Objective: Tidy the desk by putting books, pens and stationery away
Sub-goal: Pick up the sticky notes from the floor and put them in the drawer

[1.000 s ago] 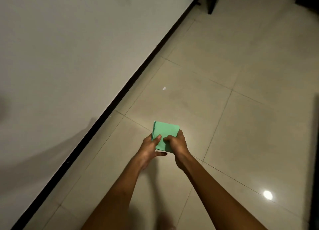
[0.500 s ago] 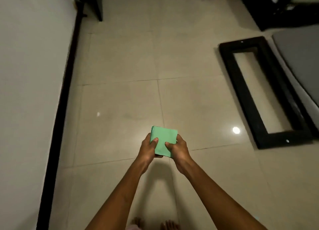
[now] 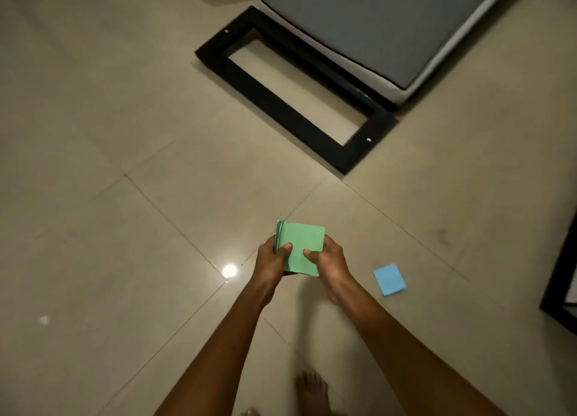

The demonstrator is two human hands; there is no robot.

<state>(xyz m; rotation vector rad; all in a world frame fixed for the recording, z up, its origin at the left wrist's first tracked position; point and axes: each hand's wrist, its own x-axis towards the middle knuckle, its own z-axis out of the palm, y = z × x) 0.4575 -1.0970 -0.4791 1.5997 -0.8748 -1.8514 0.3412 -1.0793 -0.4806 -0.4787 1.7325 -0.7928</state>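
- Swinging round, the view now catches a blue pad (image 3: 389,279) on the floor (image 3: 125,259).
- Both hands, left hand (image 3: 272,259) and right hand (image 3: 328,261), pinch the green pad (image 3: 301,247), thumbs on top.
- Blue pad lies at three o'clock, nearest the right hand.
- Black frame (image 3: 281,103) sits at twelve o'clock.

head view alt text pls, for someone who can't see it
Both hands, left hand and right hand, hold a green stack of paper notes above a tiled floor. A blue note lies on the floor to the right, a black frame beyond.
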